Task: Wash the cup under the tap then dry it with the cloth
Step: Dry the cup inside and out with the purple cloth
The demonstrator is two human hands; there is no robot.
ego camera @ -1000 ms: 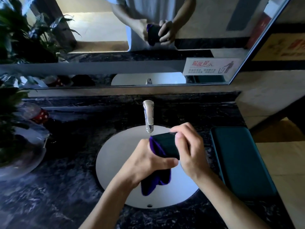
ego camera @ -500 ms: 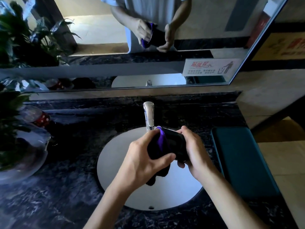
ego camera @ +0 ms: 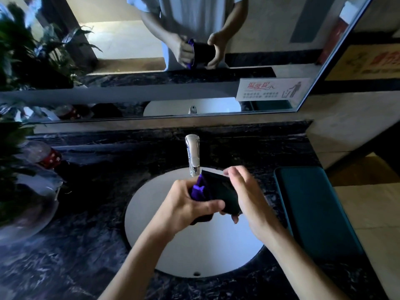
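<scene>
We hold the dark cup (ego camera: 220, 195) on its side over the white basin (ego camera: 151, 213), just below the chrome tap (ego camera: 193, 154). Our left hand (ego camera: 184, 204) fingers curl round the purple cloth (ego camera: 198, 190) at its mouth, while our right hand (ego camera: 244, 198) fingers wrap its base. The teal mat (ego camera: 313, 208) lies right of the basin rim on the desk (ego camera: 86, 245).

This is a public washroom. A round white sink (ego camera: 194, 252) is set in a dark marble table (ego camera: 82, 245), and a chrome tap (ego camera: 192, 154) stands at the far edge of the sink. Behind the tap hangs a wide mirror (ego camera: 129, 68) with a printed litter notice (ego camera: 272, 89) stuck on it, and left of the sink stands a leafy plant (ego camera: 15, 135).
</scene>
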